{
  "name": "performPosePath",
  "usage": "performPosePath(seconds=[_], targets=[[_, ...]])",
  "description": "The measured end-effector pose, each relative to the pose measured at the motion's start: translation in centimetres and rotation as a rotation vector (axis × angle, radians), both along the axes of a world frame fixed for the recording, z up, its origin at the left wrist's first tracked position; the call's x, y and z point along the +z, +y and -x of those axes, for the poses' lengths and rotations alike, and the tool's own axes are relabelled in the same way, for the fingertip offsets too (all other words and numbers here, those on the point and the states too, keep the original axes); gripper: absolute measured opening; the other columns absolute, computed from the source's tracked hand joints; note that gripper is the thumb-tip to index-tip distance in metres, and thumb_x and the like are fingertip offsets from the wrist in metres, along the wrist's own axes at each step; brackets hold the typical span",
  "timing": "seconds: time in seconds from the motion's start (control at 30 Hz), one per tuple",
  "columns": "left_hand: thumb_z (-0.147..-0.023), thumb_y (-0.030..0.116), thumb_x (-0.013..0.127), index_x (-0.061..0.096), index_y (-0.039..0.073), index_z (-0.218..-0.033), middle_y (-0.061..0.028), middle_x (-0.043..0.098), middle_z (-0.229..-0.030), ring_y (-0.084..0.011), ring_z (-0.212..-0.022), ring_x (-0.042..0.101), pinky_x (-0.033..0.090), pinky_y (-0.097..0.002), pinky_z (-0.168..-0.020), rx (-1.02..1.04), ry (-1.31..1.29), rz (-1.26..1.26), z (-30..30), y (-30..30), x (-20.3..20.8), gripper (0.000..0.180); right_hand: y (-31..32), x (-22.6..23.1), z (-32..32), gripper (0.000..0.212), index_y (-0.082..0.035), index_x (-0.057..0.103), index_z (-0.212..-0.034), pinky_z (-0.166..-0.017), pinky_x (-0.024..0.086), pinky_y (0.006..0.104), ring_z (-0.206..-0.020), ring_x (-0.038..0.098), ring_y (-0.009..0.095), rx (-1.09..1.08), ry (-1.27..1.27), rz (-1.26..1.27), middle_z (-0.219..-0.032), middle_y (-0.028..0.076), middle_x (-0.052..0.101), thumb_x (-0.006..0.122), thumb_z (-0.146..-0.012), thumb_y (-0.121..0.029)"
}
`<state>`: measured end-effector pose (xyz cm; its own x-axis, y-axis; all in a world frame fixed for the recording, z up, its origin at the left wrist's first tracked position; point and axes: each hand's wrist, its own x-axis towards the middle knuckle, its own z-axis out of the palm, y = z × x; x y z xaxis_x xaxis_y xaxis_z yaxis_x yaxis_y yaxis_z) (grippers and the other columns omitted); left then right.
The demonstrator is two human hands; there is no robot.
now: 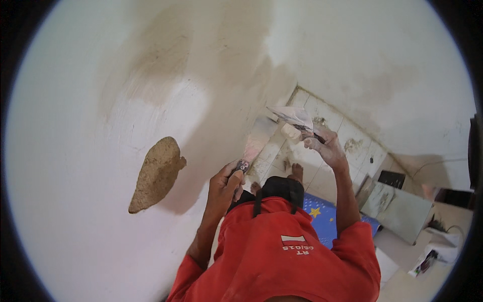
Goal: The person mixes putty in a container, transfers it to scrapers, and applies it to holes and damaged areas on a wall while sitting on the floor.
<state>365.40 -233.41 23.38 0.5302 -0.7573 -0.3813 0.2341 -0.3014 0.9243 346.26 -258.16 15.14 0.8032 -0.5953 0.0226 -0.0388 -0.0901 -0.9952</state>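
My left hand (225, 185) is closed around the dark handle of a putty knife (258, 138), whose smeared wide blade points up and to the right. My right hand (329, 149) grips a second putty knife (294, 116) by its handle. Its blade points left, and a lump of whitish putty (291, 132) sits beside the handle near my fingers. The two blades are close to each other, seemingly just apart. To the left, the white wall (100, 201) has a rough brown bare patch (157, 176); neither hand touches it.
A white tiled floor (322, 176) with stains and crumbs meets the walls at a corner. Under my right arm lies a blue mat (322, 216) with yellow stars. A greenish glass-like panel (395, 209) and a white bag (440, 251) are at the right.
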Motion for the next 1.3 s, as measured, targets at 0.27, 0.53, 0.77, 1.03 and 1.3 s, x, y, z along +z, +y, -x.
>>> performPosePath(seconds=[0.27, 0.53, 0.77, 1.03, 1.3], targets=[[-0.097, 0.015, 0.054, 0.055, -0.002, -0.131, -0.0009, 0.053, -0.077, -0.0042, -0.052, 0.042, 0.032, -0.0212, -0.044, -0.038, -0.013, 0.069, 0.3, -0.5, -0.8, 0.037, -1.1, 2.7, -1.0, 0.041, -0.006, 0.065, -0.121, -0.076, 0.049, 0.0294, -0.081, 0.060, 0.020, -0.047, 0.124, 0.544, -0.089, 0.010, 0.059, 0.060, -0.082, 0.004], [-0.096, 0.013, 0.054, 0.056, -0.003, -0.130, -0.0013, 0.054, -0.078, -0.0044, -0.053, 0.043, 0.033, -0.0213, -0.045, -0.041, -0.006, 0.109, 1.0, -2.3, -0.9, 0.037, -3.0, 1.4, 0.0, 0.038, -0.007, 0.066, -0.117, -0.072, 0.049, 0.0295, -0.080, 0.059, 0.020, -0.184, 0.113, 0.213, -0.087, 0.006, 0.060, 0.062, -0.081, 0.001], [-0.096, 0.014, 0.054, 0.058, -0.003, -0.125, -0.0018, 0.055, -0.077, -0.0047, -0.052, 0.041, 0.032, -0.0204, -0.043, -0.028, 0.106, 0.144, 1.4, -3.4, -1.4, 0.034, -4.8, 1.4, -1.2, 0.035, -0.006, 0.067, -0.116, -0.074, 0.049, 0.0300, -0.082, 0.060, 0.022, -0.159, 0.117, 0.527, -0.090, 0.009, 0.062, 0.063, -0.082, 0.001], [-0.096, 0.014, 0.052, 0.059, -0.003, -0.122, -0.0017, 0.054, -0.075, -0.0054, -0.050, 0.041, 0.032, -0.0214, -0.043, 0.008, 0.024, 0.153, 0.8, -3.5, -1.0, 0.032, -5.7, 1.1, -0.8, 0.036, -0.004, 0.066, -0.117, -0.079, 0.051, 0.0329, -0.085, 0.060, 0.021, -0.130, 0.088, 0.412, -0.094, 0.009, 0.064, 0.063, -0.082, 0.004], [-0.096, 0.014, 0.052, 0.060, -0.002, -0.123, -0.0013, 0.054, -0.075, -0.0050, -0.051, 0.042, 0.032, -0.0210, -0.044, 0.008, 0.093, 0.130, 1.2, -3.0, -1.7, 0.032, -5.3, 1.4, -0.6, 0.033, -0.005, 0.064, -0.117, -0.084, 0.050, 0.0361, -0.089, 0.062, 0.024, -0.157, 0.113, 0.333, -0.093, 0.010, 0.062, 0.063, -0.084, -0.001]])
